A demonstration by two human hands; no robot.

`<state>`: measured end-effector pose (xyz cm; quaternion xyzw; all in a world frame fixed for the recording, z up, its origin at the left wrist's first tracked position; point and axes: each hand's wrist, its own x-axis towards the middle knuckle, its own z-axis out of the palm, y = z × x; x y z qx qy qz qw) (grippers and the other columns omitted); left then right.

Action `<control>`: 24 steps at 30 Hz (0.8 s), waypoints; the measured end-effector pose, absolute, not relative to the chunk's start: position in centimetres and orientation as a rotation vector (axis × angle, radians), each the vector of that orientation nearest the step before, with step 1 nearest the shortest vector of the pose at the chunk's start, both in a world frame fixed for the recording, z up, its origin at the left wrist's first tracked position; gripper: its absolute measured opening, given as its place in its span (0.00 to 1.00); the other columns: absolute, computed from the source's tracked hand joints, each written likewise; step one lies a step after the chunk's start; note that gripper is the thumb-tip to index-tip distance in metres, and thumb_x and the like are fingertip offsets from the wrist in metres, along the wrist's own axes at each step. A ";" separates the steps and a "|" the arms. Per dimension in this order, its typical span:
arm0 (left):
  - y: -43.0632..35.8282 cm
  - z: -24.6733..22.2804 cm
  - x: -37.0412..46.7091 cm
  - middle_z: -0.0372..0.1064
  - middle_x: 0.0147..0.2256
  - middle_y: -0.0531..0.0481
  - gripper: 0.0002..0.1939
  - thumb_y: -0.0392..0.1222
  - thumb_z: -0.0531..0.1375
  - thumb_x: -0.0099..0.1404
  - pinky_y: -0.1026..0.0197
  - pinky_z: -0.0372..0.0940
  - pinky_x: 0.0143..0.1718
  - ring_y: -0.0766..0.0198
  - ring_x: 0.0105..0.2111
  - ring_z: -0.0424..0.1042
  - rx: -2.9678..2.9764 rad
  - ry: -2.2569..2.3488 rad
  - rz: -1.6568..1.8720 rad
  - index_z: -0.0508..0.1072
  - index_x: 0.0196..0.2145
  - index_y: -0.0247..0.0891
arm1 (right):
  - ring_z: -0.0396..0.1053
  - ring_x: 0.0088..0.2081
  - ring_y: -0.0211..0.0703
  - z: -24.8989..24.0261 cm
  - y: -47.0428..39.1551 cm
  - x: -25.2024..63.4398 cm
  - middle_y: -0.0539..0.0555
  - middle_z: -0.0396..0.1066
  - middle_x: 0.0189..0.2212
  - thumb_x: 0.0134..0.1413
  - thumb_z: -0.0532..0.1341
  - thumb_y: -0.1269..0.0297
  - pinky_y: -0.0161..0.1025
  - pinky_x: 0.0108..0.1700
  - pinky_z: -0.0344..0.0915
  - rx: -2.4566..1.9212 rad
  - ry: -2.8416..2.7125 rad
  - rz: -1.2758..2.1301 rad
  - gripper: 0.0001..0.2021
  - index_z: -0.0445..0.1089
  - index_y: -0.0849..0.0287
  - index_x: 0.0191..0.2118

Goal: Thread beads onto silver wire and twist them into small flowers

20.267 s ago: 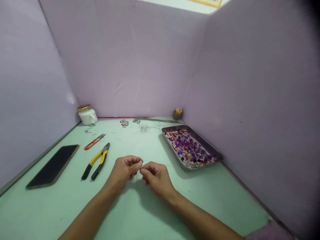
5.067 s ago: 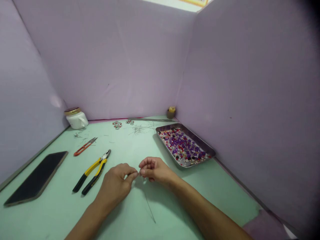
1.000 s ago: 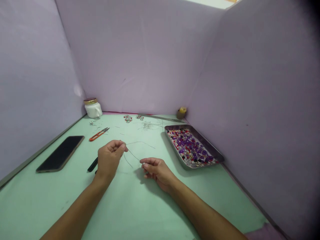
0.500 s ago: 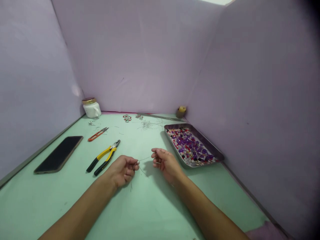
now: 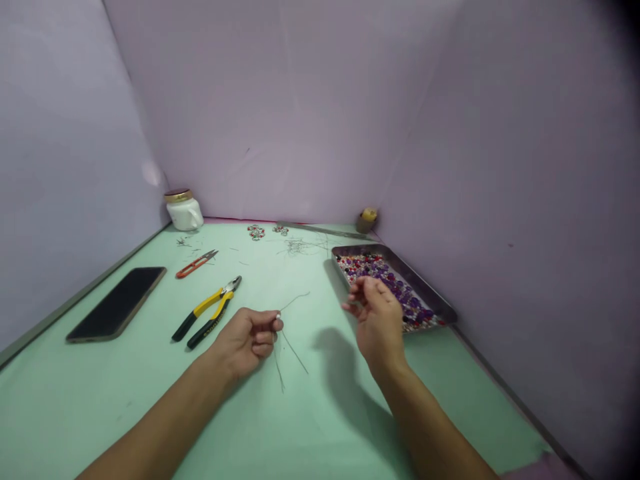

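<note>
My left hand is closed, with thumb and index finger pinching a small white bead threaded on thin wire. Loose ends of the wire stick out from the pinch, one up to the right and others down toward the tabletop. My right hand is raised in front of the bead tray and hides part of it. Its fingers are loosely bent and slightly apart, and nothing shows between them. Purple, red, black and pale beads fill the metal tray.
Yellow-black pliers, orange thread snips and a phone lie on the left. Farther back are a white lidded jar, beaded wire pieces, loose wire and a small yellow-topped object. Walls enclose the table.
My right hand has let go of the wire and moved right to the bead tray. My left hand keeps its pinch on the bead; the wire ends now spread freely.
</note>
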<state>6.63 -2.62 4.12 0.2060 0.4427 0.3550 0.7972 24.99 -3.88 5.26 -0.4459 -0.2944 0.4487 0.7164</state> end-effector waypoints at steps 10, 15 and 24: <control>-4.1 3.5 8.6 0.52 0.12 0.58 0.03 0.33 0.60 0.46 0.73 0.39 0.12 0.78 0.12 0.49 0.618 1.047 0.944 0.67 0.21 0.32 | 0.64 0.21 0.35 3.4 -5.0 22.3 0.52 0.67 0.22 0.33 0.66 0.57 0.34 0.22 0.62 -1.089 -1.052 1.864 0.15 0.67 0.65 0.25; -4.3 4.0 8.5 0.58 0.14 0.56 0.05 0.37 0.60 0.46 0.71 0.41 0.13 0.76 0.13 0.50 0.784 1.080 0.915 0.69 0.22 0.32 | 0.62 0.19 0.31 3.7 -4.6 22.5 0.50 0.67 0.20 0.30 0.67 0.58 0.30 0.19 0.58 -1.180 -1.070 1.698 0.15 0.66 0.64 0.22; -4.1 4.0 8.4 0.57 0.10 0.57 0.07 0.40 0.58 0.50 0.69 0.46 0.14 0.73 0.12 0.52 1.116 1.237 0.964 0.68 0.19 0.34 | 0.59 0.16 0.31 3.4 -4.8 21.9 0.48 0.64 0.15 0.31 0.66 0.60 0.30 0.17 0.55 -1.196 -1.069 1.605 0.13 0.66 0.64 0.23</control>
